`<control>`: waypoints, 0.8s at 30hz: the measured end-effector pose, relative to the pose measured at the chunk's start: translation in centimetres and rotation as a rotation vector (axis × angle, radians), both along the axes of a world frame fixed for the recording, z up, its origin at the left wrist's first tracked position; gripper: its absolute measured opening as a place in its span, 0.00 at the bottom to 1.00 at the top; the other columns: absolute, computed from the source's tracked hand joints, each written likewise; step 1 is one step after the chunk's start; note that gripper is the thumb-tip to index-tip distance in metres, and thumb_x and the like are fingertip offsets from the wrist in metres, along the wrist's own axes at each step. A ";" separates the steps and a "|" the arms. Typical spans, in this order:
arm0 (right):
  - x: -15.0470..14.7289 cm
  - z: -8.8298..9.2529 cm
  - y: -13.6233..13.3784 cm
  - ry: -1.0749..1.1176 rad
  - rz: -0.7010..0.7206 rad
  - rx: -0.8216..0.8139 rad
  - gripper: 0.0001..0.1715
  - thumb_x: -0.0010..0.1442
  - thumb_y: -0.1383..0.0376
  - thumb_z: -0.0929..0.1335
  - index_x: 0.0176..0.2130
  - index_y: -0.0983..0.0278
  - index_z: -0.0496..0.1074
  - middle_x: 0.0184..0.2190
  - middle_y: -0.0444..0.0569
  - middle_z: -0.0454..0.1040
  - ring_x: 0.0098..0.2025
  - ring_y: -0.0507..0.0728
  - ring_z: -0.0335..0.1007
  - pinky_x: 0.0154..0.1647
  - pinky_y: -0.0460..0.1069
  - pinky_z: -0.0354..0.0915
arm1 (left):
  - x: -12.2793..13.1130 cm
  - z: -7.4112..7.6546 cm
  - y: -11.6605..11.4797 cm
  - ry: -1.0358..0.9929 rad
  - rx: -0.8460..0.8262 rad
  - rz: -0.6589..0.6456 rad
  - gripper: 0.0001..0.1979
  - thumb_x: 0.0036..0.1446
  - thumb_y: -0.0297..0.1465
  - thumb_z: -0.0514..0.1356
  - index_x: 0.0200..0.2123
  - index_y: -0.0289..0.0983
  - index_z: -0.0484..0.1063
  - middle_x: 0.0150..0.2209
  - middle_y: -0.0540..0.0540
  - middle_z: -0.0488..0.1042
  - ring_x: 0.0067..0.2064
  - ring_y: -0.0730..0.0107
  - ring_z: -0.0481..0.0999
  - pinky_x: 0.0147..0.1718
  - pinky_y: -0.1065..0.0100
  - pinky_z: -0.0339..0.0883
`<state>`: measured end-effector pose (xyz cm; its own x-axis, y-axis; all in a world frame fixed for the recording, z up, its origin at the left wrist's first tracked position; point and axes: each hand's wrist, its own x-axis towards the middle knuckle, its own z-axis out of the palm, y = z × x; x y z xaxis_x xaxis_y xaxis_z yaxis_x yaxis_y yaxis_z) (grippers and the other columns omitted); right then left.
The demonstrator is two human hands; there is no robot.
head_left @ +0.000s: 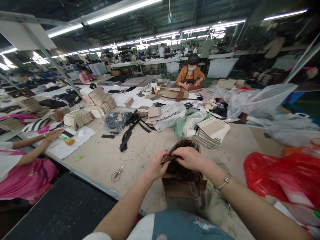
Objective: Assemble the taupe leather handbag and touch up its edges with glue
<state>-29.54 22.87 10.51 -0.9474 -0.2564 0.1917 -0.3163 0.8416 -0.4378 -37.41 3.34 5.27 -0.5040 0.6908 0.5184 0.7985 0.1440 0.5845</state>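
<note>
A brown bag [183,189] stands at the table's near edge, right in front of my body, with its upper part gaping. At its top left rim, my left hand [159,163] is closed, with the bag's edge pinched between thumb and fingers. Close beside it, my right hand [187,157] grips the same rim from above, fingers curled over the edge and partly inside the opening. Dark lining shows in the mouth of the bag, while its lower inside is hidden. A strip of clear plastic [196,195] hangs over the bag's right front.
Metal scissors [117,174] lie left of the bag. Behind it are stacked beige panels [211,131], a plastic bag with lettering [172,116] and black straps [132,128]. Red plastic [272,176] bulges at right. A co-worker's hands [53,133] work at far left; another person [190,75] sits opposite.
</note>
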 end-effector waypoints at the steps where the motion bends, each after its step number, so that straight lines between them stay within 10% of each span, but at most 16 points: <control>1: 0.0 0.1 0.0 0.001 0.022 -0.004 0.17 0.55 0.73 0.64 0.42 0.61 0.75 0.38 0.47 0.77 0.40 0.54 0.72 0.42 0.46 0.62 | 0.0 -0.1 0.0 -0.010 0.003 0.007 0.16 0.56 0.26 0.57 0.49 0.38 0.64 0.51 0.40 0.70 0.55 0.62 0.69 0.54 0.58 0.67; 11: -0.1 0.8 -1.1 0.008 0.047 0.008 0.13 0.58 0.69 0.66 0.41 0.60 0.77 0.41 0.48 0.75 0.42 0.54 0.70 0.44 0.47 0.64 | 0.3 -0.6 -0.1 -0.128 0.026 0.012 0.25 0.53 0.25 0.58 0.55 0.37 0.58 0.51 0.38 0.70 0.53 0.61 0.72 0.53 0.57 0.68; 24: 0.0 -0.4 -0.4 0.059 0.129 -0.011 0.16 0.60 0.73 0.63 0.40 0.60 0.76 0.38 0.47 0.76 0.38 0.52 0.71 0.39 0.45 0.62 | -0.4 -0.5 -0.7 -0.042 0.042 -0.113 0.12 0.56 0.22 0.56 0.44 0.38 0.68 0.57 0.37 0.62 0.54 0.63 0.71 0.54 0.58 0.68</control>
